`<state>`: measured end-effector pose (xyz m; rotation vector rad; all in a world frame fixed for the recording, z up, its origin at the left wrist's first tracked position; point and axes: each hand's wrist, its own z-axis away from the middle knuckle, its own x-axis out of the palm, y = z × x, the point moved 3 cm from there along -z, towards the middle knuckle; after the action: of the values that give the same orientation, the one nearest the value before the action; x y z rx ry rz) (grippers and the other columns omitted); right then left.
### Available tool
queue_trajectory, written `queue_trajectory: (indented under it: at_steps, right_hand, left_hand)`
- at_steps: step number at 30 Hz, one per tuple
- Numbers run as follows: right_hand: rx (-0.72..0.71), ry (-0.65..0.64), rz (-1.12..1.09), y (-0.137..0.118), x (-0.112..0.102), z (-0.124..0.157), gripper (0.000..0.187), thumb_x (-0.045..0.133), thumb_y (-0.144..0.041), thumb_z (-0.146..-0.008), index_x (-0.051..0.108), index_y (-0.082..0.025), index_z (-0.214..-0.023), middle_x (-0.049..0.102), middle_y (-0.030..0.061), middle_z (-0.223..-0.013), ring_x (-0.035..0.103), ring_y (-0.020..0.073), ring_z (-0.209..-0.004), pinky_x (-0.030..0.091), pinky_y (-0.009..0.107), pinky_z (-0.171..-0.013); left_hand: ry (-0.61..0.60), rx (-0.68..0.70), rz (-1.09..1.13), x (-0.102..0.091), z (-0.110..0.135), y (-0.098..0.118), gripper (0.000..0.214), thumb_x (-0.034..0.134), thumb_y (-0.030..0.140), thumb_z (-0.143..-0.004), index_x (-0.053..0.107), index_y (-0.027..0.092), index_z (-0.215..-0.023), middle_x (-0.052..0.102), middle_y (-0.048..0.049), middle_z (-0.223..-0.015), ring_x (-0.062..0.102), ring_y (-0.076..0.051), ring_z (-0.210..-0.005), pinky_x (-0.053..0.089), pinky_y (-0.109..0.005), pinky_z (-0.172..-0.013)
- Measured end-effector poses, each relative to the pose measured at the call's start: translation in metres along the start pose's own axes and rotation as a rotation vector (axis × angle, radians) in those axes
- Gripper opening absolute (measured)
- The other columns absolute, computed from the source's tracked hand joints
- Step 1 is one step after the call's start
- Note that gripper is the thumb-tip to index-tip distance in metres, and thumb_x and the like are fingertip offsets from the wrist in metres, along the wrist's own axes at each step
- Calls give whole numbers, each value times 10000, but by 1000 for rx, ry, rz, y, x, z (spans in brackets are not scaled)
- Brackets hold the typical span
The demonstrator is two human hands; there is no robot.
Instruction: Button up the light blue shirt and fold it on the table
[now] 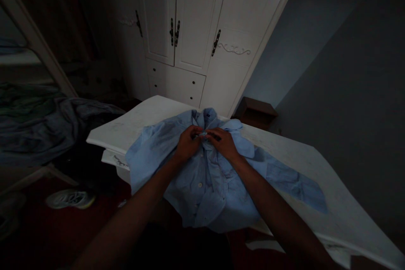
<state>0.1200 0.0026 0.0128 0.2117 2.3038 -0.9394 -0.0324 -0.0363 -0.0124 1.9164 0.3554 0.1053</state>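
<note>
A blue shirt [198, 173] lies on the white table [294, 152], its lower edge hanging over the table's near side. The left hand [189, 142] and right hand [224, 141] meet over the table's middle — fingertips close together, each pinching the shirt's front just below the collar [209, 114]. One sleeve [294, 181] stretches toward the table's right end. Beyond the table stands a white wardrobe [198, 12]; left of the table lies a shoe [70, 198].
</note>
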Motion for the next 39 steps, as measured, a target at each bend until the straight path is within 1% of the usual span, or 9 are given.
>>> queue_trajectory:
  at_steps: [5, 10, 15, 22, 27, 30, 33, 36, 39]
  right_hand:
    - [-20, -27, 85, -2, 0, 1, 177, 648, -272, -819, 725, -242, -976, 698, 49, -871, 634, 189, -776, 496, 326, -778]
    - [22, 2, 120, -2, 3, 3, 159, 647, -209, -748, 705, -208, -896, 663, 27, -755, 603, 171, -686, 478, 296, -701]
    - [74, 22, 96, 1, 8, 3, 146, 633, -192, -693, 680, -200, -831, 638, 8, -716, 568, 151, -635, 455, 277, -655]
    - [154, 65, -6, 9, 11, 4, 111, 601, -203, -675, 655, -204, -773, 613, -17, -671, 532, 134, -600, 427, 249, -601]
    - [139, 77, -22, 4, 12, 4, 112, 592, -217, -695, 656, -194, -785, 616, -11, -682, 534, 133, -602, 431, 257, -623]
    - [141, 80, -40, 1, 7, 2, 121, 581, -211, -671, 641, -198, -776, 594, -19, -668, 516, 131, -594, 415, 255, -612]
    - [186, 134, -137, 6, -5, -1, 110, 580, -230, -644, 624, -203, -741, 557, -30, -627, 490, 131, -577, 392, 252, -579]
    - [285, 216, -397, 18, -19, -6, 90, 582, -255, -612, 609, -203, -681, 554, -28, -606, 480, 129, -563, 386, 250, -558]
    - [395, 278, -678, 26, -26, -8, 77, 571, -244, -579, 600, -206, -639, 534, -35, -569, 443, 114, -513, 360, 238, -511]
  left_hand:
    - [-11, 10, -15, 0, 1, 1, 196, 627, 127, -702, 604, 176, -889, 685, -41, -898, 659, -161, -863, 519, -295, -809]
    - [-35, 37, -45, 0, 2, 4, 191, 613, 126, -711, 603, 176, -895, 690, -48, -926, 663, -164, -883, 516, -315, -833]
    - [-33, 41, -65, 1, 1, 4, 197, 619, 122, -698, 604, 179, -887, 697, -36, -905, 665, -158, -854, 522, -319, -829]
    - [-57, 25, -46, 1, 2, 6, 166, 612, 155, -728, 602, 181, -892, 696, -33, -864, 668, -158, -806, 531, -299, -776]
    - [-19, 16, -40, 1, 1, 5, 162, 585, 152, -720, 600, 180, -879, 678, -14, -824, 649, -149, -784, 512, -275, -751]
    - [78, 32, -55, -3, 1, 6, 164, 530, 135, -730, 604, 184, -868, 662, -8, -828, 630, -147, -791, 495, -275, -765]
    - [194, 14, -50, -10, 1, 8, 163, 489, 150, -758, 604, 190, -866, 638, 2, -800, 608, -147, -772, 484, -268, -745]
    - [282, -5, -33, -16, 1, 11, 148, 473, 173, -781, 598, 190, -857, 619, 6, -778, 591, -150, -762, 474, -258, -722]
    - [280, 17, -65, -16, 3, 16, 102, 505, 228, -803, 592, 188, -836, 620, 7, -779, 586, -145, -756, 464, -250, -717]
